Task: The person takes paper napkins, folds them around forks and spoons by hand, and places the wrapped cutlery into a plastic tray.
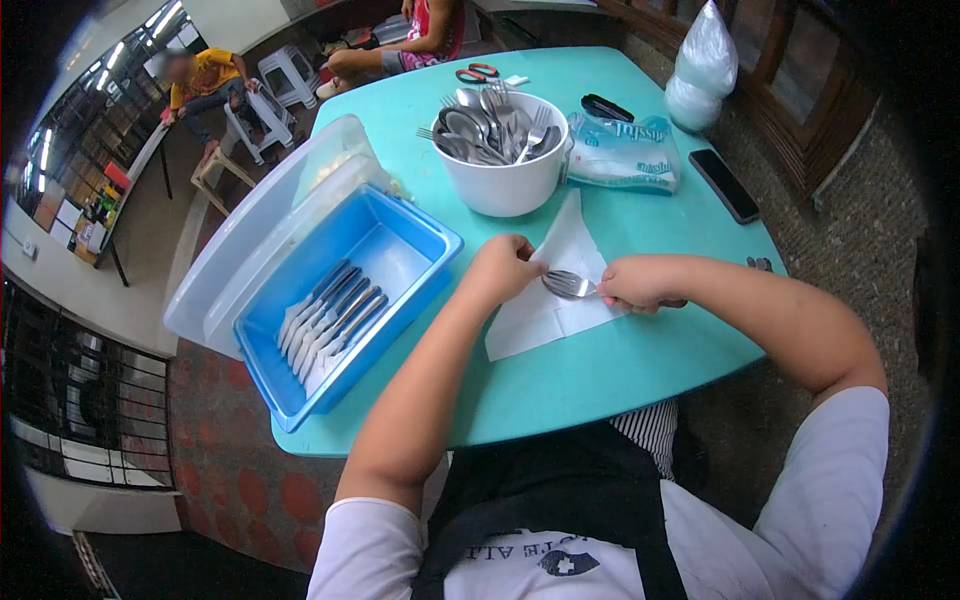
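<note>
A white paper napkin [528, 328] lies spread on the turquoise table in front of me. Over it, my right hand [645, 283] grips a metal fork [570, 285] by the handle, its head pointing left; whether a spoon lies beneath it I cannot tell. My left hand [505, 268] is closed in a pinch at the napkin's left edge, fingertips close to the fork's tip. Beyond my hands stands a white bowl [505, 190] full of loose forks and spoons [490, 125]. To the left, a blue tray [400, 230] holds several napkin-wrapped utensils [330, 320] lined up side by side.
A clear plastic lid or bin [270, 220] leans behind the tray. A napkin pack [625, 155], black case [606, 108], phone [724, 186], scissors [477, 73] and white plastic bag [700, 75] sit around the table's far and right sides. Two people sit farther back.
</note>
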Demonstrator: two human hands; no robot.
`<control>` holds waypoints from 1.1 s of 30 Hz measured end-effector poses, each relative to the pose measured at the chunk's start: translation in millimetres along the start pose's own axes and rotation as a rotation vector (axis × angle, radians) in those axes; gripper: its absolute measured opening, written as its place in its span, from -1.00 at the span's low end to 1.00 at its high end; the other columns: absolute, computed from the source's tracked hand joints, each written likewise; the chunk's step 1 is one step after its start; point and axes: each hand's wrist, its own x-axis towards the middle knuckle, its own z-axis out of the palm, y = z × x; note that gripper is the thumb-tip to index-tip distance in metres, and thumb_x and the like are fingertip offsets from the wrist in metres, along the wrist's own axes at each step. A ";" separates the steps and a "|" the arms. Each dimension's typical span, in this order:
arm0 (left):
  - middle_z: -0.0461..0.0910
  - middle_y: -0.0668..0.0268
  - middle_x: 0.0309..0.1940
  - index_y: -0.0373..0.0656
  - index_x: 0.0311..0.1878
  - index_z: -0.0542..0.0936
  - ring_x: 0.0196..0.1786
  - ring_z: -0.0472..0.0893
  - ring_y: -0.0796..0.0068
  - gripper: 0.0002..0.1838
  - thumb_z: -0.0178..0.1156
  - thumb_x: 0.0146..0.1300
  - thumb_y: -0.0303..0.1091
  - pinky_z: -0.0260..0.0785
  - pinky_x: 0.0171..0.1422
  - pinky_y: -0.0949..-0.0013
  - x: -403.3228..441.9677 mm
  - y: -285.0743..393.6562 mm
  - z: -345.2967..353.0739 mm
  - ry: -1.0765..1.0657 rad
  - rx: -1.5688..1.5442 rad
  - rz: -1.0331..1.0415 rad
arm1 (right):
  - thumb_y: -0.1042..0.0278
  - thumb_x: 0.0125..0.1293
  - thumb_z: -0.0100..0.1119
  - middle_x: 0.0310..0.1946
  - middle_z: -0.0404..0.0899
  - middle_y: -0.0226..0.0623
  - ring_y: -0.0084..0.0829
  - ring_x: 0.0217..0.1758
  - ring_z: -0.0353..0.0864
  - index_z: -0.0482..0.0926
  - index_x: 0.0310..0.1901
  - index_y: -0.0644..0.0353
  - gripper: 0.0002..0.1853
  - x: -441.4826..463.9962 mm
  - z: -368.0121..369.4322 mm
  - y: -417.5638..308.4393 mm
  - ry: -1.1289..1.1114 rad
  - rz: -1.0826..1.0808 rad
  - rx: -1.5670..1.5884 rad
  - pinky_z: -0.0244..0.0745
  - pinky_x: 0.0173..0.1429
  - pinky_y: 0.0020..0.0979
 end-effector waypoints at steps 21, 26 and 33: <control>0.60 0.07 -0.09 -0.27 -0.12 0.67 -0.27 0.67 0.11 -0.62 0.49 0.01 -0.29 0.53 -0.14 0.15 0.1 -7.3 29.1 0.178 0.151 0.256 | 0.15 0.55 -0.15 -0.59 0.33 -0.47 -0.53 -0.66 0.25 0.48 -0.26 0.17 -0.69 -2.2 2.4 0.7 0.032 -0.040 -0.049 0.19 -0.59 -0.39; 0.70 0.03 -0.28 -0.29 -0.27 0.71 -0.28 0.69 0.05 -0.66 0.49 0.00 -0.21 0.51 -0.14 0.12 -11.3 14.0 14.5 0.017 0.207 0.020 | 0.10 0.49 -0.09 -0.48 0.56 -0.20 -0.21 -0.35 0.57 0.61 -0.34 0.14 -0.63 -3.2 15.0 12.0 0.184 -0.128 -0.127 0.49 -0.13 -0.12; 0.57 -0.09 -0.07 -0.27 -0.31 0.65 -0.08 0.62 -0.12 -0.76 0.38 0.00 -0.31 0.49 0.04 0.05 -14.5 7.1 19.9 0.163 -0.018 0.100 | 0.20 0.47 -0.10 -0.37 0.61 0.05 -0.04 -0.26 0.61 0.59 -0.36 0.24 -0.64 4.2 28.0 23.7 0.439 -0.363 -0.202 0.47 -0.08 -0.08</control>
